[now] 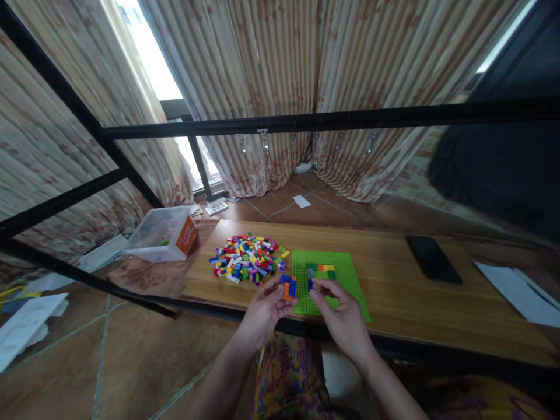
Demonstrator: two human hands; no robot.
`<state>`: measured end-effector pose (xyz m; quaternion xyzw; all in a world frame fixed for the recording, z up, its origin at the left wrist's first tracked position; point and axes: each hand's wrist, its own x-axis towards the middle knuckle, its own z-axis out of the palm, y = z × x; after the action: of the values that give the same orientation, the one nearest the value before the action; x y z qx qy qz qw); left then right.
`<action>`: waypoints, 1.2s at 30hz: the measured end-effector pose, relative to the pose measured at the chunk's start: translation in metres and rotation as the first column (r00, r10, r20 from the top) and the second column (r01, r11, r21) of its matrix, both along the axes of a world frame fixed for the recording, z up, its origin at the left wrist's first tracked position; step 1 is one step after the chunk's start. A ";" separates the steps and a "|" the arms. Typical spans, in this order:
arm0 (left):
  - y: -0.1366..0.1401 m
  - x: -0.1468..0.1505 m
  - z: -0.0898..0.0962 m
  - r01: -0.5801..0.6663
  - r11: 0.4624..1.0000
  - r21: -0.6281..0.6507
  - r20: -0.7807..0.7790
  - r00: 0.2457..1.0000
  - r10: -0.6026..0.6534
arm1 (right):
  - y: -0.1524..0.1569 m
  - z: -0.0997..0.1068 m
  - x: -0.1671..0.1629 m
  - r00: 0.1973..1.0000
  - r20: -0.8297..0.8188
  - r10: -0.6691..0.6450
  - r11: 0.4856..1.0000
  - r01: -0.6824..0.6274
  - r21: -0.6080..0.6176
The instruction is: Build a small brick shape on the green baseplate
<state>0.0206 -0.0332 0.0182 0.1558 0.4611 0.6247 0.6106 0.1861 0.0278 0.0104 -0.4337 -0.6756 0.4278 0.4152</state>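
My left hand [266,310] is closed on a small cluster of blue and orange building bricks [289,288], held up at the left edge of the green baseplate [350,279]. Over the plate, my right hand [340,309] pinches a dark blue brick [310,283] between thumb and fingers. A low row of green, orange and yellow bricks [324,268] is on the baseplate, just beyond my right fingers, which partly cover it. To the left of the plate lies a heap of loose bricks [247,258] in many colours.
A clear plastic box [160,233] with an orange label stands left of the wooden board [385,291]. A black phone [433,259] lies on the right, with white paper [516,291] beyond it. A black metal bar [280,123] crosses the view above.
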 end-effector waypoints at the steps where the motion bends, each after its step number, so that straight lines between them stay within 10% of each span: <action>1: -0.002 0.005 0.001 0.017 1.000 0.014 -0.019 1.000 -0.017 | -0.008 0.004 -0.005 0.999 -0.039 0.007 0.999 -0.009 -0.042; 20: -0.021 0.025 -0.001 0.228 0.965 0.128 -0.691 0.719 -0.078 | -0.026 0.003 -0.025 0.898 -0.408 -0.162 0.857 -0.077 -0.509; 30: -0.010 0.024 -0.003 0.056 0.994 0.099 -0.300 0.954 -0.024 | -0.025 0.003 -0.019 0.762 -0.592 -0.263 0.721 -0.253 -0.646; 36: -0.010 0.017 0.002 0.111 0.992 0.052 -0.208 0.973 -0.098 | -0.018 0.009 -0.017 0.750 -0.622 -0.225 0.656 -0.355 -0.666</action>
<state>0.0375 -0.0435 0.0198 0.2627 0.4929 0.5863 0.5867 0.1688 0.0101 0.0195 -0.3589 -0.2616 0.8064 0.3904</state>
